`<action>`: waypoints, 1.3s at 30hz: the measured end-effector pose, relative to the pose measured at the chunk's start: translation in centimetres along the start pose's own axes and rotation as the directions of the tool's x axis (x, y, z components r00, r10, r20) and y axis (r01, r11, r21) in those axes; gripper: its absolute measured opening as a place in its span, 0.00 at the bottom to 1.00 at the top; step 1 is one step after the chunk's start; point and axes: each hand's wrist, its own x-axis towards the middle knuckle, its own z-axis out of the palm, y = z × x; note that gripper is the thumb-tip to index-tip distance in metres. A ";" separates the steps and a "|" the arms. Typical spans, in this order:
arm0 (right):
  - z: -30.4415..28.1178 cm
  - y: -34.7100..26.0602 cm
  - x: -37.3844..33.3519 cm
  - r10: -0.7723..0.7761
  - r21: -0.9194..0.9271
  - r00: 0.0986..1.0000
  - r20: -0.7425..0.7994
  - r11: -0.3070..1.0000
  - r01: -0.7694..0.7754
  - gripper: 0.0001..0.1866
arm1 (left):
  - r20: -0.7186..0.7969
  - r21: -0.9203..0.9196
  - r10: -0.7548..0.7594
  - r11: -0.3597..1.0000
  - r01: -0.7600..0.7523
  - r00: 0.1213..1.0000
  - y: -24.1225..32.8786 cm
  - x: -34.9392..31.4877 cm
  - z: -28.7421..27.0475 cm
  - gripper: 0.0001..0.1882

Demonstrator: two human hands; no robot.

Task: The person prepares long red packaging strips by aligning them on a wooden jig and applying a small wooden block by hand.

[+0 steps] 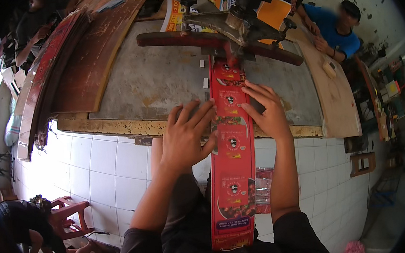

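Observation:
A long red printed cardboard strip runs from my lap up across the edge of a grey metal worktable. Its far end reaches beneath a machine head with a dark red crossbar. My left hand lies along the strip's left edge, fingers spread, the tips touching it. On the opposite edge rests my right hand, its fingers stretched out and the thumb apart on the printed face. Neither hand is closed around the strip. Whatever lies under the machine head is hidden.
Two small white blocks sit left of the strip. Brown boards lean at the table's left. A person in a blue shirt is at the far right, beside a tan board. A red stool stands on the tiled floor.

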 end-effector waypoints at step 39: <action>1.5 1.1 -1.3 -0.099 -0.060 0.985 -0.144 0.994 0.091 0.26 | 0.051 0.123 0.076 0.989 -0.082 0.996 0.7 -0.4 0.1 0.24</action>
